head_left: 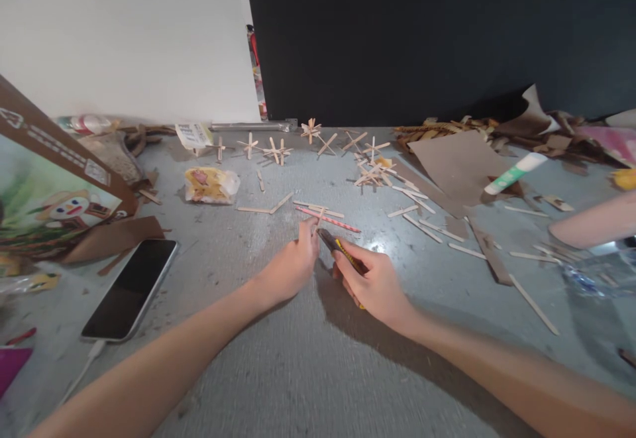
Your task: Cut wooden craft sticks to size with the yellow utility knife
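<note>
Presently, near red rod (340, 224): stick (320, 215) pinched by left hand (294, 269), cutter (352, 258) gripped by right hand (381, 289); cuts risked through slippage.

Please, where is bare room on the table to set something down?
Two patches look bare: the near table between both forearms, and the area between the phone and left hand. It is crowded on the right, with sticks and cardboard, and at the back.

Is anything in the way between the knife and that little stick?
Nothing visible: the knife in the right hand is close to the stick in the left hand; the striped straw lies beyond, not between.
</note>
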Available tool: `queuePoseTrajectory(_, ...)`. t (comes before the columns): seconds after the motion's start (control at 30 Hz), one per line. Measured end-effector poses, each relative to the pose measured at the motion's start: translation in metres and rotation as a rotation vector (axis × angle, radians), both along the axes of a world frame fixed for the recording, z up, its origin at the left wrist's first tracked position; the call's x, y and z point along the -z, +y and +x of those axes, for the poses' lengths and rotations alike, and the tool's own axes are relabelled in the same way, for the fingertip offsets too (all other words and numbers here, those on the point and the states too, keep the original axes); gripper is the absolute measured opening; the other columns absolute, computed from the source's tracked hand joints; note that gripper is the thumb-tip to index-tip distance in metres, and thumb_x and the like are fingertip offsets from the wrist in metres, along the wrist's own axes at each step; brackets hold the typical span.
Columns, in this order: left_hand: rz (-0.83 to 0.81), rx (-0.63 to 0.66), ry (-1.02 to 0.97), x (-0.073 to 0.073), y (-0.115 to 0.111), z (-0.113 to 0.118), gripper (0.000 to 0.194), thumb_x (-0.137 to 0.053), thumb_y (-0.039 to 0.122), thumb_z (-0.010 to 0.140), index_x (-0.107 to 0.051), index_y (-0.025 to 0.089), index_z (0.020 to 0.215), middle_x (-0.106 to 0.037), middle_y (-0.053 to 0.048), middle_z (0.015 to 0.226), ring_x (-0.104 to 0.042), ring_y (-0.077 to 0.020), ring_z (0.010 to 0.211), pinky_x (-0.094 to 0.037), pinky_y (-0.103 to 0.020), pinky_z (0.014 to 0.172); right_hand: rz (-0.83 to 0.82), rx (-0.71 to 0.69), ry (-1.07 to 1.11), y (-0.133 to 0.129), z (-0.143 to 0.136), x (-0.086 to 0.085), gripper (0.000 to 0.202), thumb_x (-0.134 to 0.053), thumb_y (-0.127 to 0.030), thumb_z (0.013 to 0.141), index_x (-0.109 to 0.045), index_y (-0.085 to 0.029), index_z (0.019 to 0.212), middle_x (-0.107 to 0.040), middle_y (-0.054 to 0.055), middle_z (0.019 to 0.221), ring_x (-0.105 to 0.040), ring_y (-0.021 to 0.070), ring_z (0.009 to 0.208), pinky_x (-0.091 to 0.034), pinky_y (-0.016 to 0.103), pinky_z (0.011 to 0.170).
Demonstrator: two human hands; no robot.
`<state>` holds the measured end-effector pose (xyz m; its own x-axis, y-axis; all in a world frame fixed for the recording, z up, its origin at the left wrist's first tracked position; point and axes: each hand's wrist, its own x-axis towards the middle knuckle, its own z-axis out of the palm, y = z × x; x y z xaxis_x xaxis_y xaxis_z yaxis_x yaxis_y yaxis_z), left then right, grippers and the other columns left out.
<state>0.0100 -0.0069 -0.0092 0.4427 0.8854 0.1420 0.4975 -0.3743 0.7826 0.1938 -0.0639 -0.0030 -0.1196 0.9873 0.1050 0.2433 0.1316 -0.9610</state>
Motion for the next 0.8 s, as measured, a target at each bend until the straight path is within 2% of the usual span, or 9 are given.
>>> queuePoseTrajectory(0.1,-0.016,0.029,-0.078,0.004,-0.001,0.003,0.043,-0.034,0.035,0.109,-0.034,0.012,0.145,-0.059,-0.001,0.075,-0.058,-0.0168,0.062,-0.044,-0.028,0.061,0.004,0.042,-0.028,-0.004,-0.005,0.001,0.033,-0.051,-0.049,0.103,-0.07,-0.022,0.1,-0.059,-0.001,0.064,-0.047,0.0121,0.044,-0.039,0.025,0.04)
queuePoseTrajectory(0.27,-0.062,0.087,-0.347,0.005,-0.003,0.012,0.035,-0.03,0.037,0.111,-0.027,0.015,0.138,-0.051,0.005,0.071,-0.052,-0.0139,0.059,-0.043,-0.025,0.057,0.046,0.093,-0.023,-0.009,-0.01,0.004,0.041,-0.049,-0.05,0.104,-0.072,-0.021,0.124,-0.058,-0.002,0.062,-0.047,0.0131,0.043,-0.04,0.026,0.039)
queuePoseTrajectory(0.43,-0.098,0.093,-0.365,0.002,-0.006,0.014,0.032,-0.029,0.037,0.111,-0.025,0.017,0.135,-0.05,0.007,0.07,-0.051,-0.0141,0.059,-0.044,-0.026,0.057,0.054,0.112,-0.026,-0.01,-0.011,0.006,0.044,-0.051,-0.049,0.103,-0.072,-0.021,0.129,-0.058,-0.001,0.063,-0.049,0.014,0.045,-0.04,0.026,0.039)
queuePoseTrajectory(0.53,-0.036,0.09,-0.272,0.002,-0.005,0.011,0.034,-0.028,0.034,0.11,-0.026,0.014,0.138,-0.052,0.005,0.071,-0.052,-0.0144,0.06,-0.044,-0.027,0.06,0.086,0.119,-0.042,-0.009,-0.009,0.005,0.04,-0.052,-0.046,0.103,-0.073,-0.02,0.124,-0.059,-0.001,0.065,-0.048,0.0134,0.047,-0.042,0.026,0.042)
queuePoseTrajectory(0.63,-0.016,0.035,-0.105,0.002,-0.006,0.007,0.042,-0.033,0.03,0.108,-0.028,0.012,0.145,-0.057,0.002,0.074,-0.053,-0.0151,0.061,-0.043,-0.028,0.062,0.075,0.104,-0.044,-0.007,-0.006,0.001,0.033,-0.054,-0.046,0.102,-0.075,-0.021,0.109,-0.058,-0.001,0.065,-0.045,0.0119,0.046,-0.039,0.025,0.042)
queuePoseTrajectory(0.8,-0.015,0.009,-0.011,-0.003,-0.006,0.003,0.045,-0.032,0.029,0.107,-0.031,0.012,0.148,-0.06,-0.002,0.078,-0.059,-0.0176,0.065,-0.045,-0.03,0.065,-0.079,0.019,0.11,-0.005,-0.002,-0.004,0.037,-0.058,-0.055,0.099,-0.066,-0.021,0.086,-0.057,-0.002,0.062,-0.043,0.0098,0.04,-0.033,0.024,0.036)
